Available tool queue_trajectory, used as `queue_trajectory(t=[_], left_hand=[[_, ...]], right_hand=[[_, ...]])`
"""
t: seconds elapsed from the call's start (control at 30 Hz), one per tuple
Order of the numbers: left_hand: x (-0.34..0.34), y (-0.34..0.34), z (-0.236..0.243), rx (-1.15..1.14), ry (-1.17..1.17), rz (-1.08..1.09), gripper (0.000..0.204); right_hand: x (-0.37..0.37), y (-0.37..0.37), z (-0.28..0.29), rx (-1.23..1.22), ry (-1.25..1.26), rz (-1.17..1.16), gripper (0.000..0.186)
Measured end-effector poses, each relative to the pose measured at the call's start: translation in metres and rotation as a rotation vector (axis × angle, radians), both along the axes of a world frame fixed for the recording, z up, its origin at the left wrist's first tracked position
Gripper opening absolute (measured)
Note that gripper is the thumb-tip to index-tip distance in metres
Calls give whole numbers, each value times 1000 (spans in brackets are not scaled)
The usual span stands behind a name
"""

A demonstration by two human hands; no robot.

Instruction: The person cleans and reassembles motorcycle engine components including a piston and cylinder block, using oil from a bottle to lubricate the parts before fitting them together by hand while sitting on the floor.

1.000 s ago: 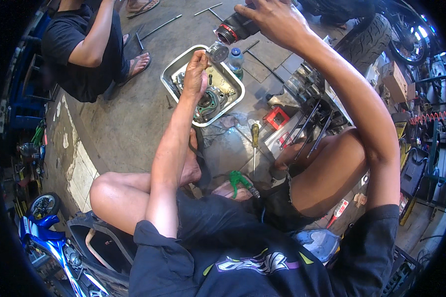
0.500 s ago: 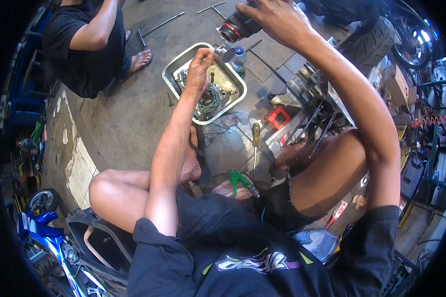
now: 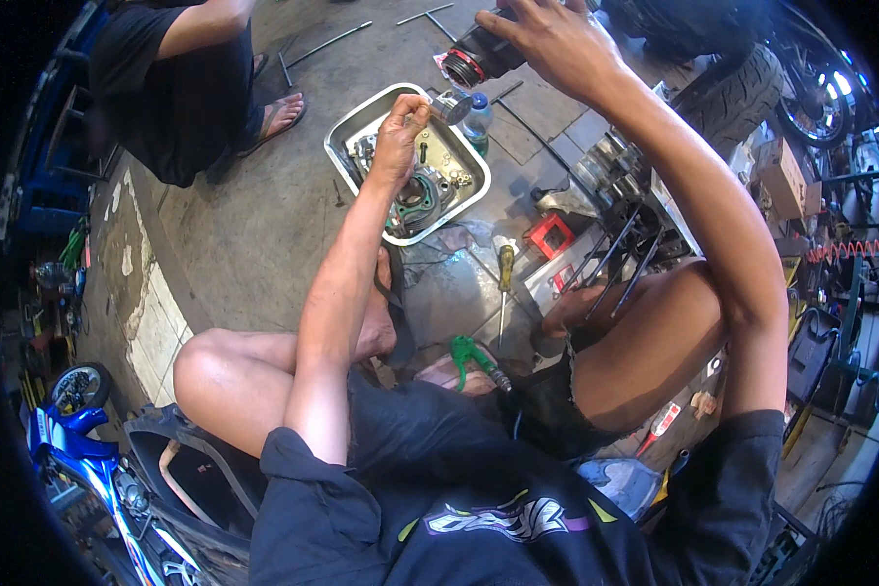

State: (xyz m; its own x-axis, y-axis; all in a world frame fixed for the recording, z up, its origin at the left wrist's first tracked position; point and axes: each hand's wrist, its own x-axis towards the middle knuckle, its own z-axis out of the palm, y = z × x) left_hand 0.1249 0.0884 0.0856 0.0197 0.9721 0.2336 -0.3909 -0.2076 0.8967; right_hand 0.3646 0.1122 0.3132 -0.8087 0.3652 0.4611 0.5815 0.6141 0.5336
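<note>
My left hand is closed on a small grey metal piston, pinching it at one side above a white-rimmed metal tray. My right hand grips a black plastic bottle. The bottle lies tilted, its uncapped mouth with a red ring facing down and left, a short way above the piston. Any liquid leaving it is too small to make out. In the tray sit a round engine part with a green gasket, bolts and small metal pieces. A clear bottle with a blue cap stands beside the tray.
A screwdriver, a red box and a green air gun lie between my legs. An engine block stands at the right, near a tyre. Another person squats at the far left. T-handle wrenches lie beyond the tray.
The view has shifted slightly. Both hands keep their hold, with the bottle still tilted over the piston. The other person's arm and body have moved a little.
</note>
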Motion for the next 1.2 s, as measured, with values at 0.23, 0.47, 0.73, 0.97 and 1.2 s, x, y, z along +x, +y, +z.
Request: queue_trajectory(t=[0.23, 0.47, 0.73, 0.97, 1.2], left_hand=[[0, 0, -3, 3, 22, -9, 19], [-4, 1, 1, 7, 90, 3, 20], [-2, -3, 16, 23, 177, 80, 11], [0, -1, 17, -10, 199, 103, 11], [6, -6, 23, -7, 297, 161, 14]], right_hand=[[0, 0, -2, -4, -10, 2, 28], [0, 0, -2, -26, -1, -12, 28], [0, -1, -1, -21, 17, 21, 28], [-6, -6, 3, -19, 30, 30, 29], [-7, -7, 1, -3, 11, 24, 29]])
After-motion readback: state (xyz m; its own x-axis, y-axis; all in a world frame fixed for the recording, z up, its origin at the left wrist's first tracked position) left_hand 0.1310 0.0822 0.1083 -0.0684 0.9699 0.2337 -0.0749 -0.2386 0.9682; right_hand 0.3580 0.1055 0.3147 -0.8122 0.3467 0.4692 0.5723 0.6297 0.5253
